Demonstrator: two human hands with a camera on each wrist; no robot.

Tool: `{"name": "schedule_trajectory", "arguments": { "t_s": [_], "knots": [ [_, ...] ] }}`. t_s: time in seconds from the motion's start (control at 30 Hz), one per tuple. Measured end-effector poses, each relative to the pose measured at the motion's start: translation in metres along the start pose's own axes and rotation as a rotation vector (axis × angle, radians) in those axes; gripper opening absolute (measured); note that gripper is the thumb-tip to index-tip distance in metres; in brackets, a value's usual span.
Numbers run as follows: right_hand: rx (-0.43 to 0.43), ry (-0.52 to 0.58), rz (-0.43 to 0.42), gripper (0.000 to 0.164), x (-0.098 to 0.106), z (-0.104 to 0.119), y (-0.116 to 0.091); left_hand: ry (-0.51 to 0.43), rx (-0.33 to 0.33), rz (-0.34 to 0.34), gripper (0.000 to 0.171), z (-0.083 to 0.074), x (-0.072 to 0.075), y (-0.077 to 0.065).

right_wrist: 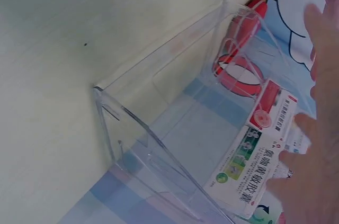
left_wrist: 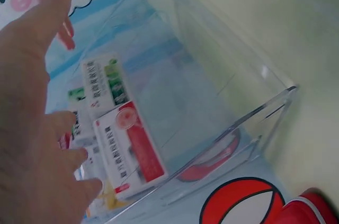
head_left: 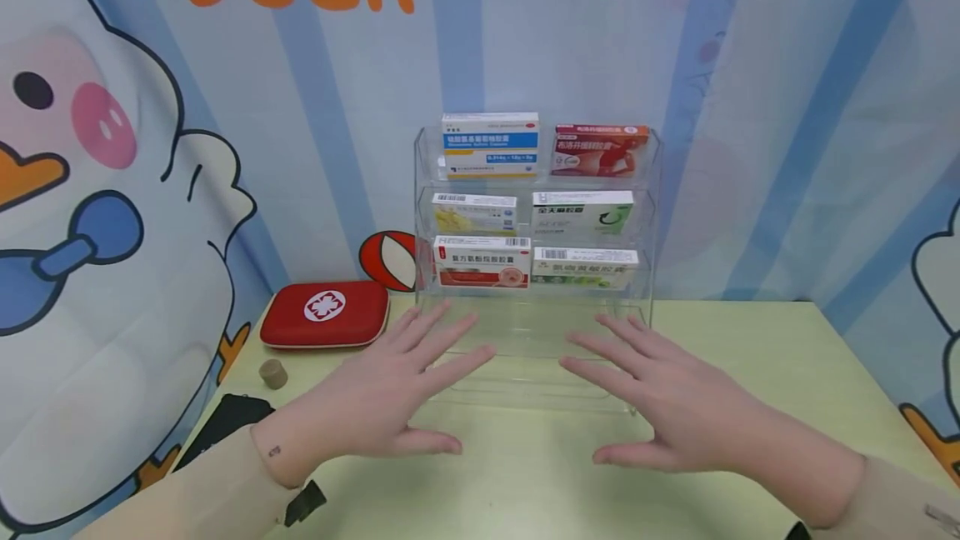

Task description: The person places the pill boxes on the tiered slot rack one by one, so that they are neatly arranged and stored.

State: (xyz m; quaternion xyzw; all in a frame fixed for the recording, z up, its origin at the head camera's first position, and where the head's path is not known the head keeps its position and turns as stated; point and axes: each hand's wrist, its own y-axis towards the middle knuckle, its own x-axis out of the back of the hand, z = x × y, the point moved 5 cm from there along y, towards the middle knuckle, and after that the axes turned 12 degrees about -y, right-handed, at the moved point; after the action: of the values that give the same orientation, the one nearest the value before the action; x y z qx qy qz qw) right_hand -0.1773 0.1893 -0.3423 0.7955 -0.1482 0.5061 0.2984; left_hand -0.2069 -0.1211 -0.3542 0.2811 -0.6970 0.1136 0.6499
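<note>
Both hands hover in front of a clear acrylic tiered rack [head_left: 517, 327], fingers spread, holding nothing. My left hand [head_left: 390, 386] is left of the rack's front, and my right hand [head_left: 667, 398] mirrors it on the right. On the top tier stand a blue-and-white medicine box [head_left: 491, 146] and a red medicine box [head_left: 600, 151]. The middle tier carries a white-and-yellow box [head_left: 474, 215] and a white-and-green box [head_left: 582, 213]. Lower down are a red-and-white box [left_wrist: 131, 150] and a white box with a green picture strip [right_wrist: 244, 166]. The lowest tiers hold no boxes.
Left of the rack lies a red first-aid case [head_left: 325, 315] with a white cross emblem. A small brown cylinder [head_left: 273, 373] and a black flat item [head_left: 228, 423] are nearer the left edge. Behind the table [head_left: 495, 490] hangs a cartoon duck curtain [head_left: 337, 107].
</note>
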Motion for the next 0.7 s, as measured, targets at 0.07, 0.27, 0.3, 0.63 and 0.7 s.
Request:
{"name": "schedule_trajectory", "arguments": {
  "t_s": [0.07,0.27,0.3,0.63,0.7],
  "knots": [
    [-0.027,0.002,0.094,0.108,-0.009,-0.002,-0.001,0.006,0.043,0.086,0.108,0.002,-0.01,0.003],
    [-0.037,-0.02,0.171,0.122,-0.024,-0.005,-0.003,0.042,0.026,0.113,0.117,0.003,-0.025,0.006],
    [-0.033,-0.026,0.164,0.122,-0.025,-0.004,-0.003,0.05,0.02,0.104,0.117,0.003,-0.025,0.007],
    [-0.055,-0.026,0.146,0.121,-0.031,-0.002,-0.001,0.01,-0.005,0.095,0.117,-0.001,-0.025,0.009],
    [-0.063,-0.018,0.156,0.121,-0.032,-0.001,0.0,0.005,0.004,0.108,0.116,-0.001,-0.026,0.01]
  ]
}}
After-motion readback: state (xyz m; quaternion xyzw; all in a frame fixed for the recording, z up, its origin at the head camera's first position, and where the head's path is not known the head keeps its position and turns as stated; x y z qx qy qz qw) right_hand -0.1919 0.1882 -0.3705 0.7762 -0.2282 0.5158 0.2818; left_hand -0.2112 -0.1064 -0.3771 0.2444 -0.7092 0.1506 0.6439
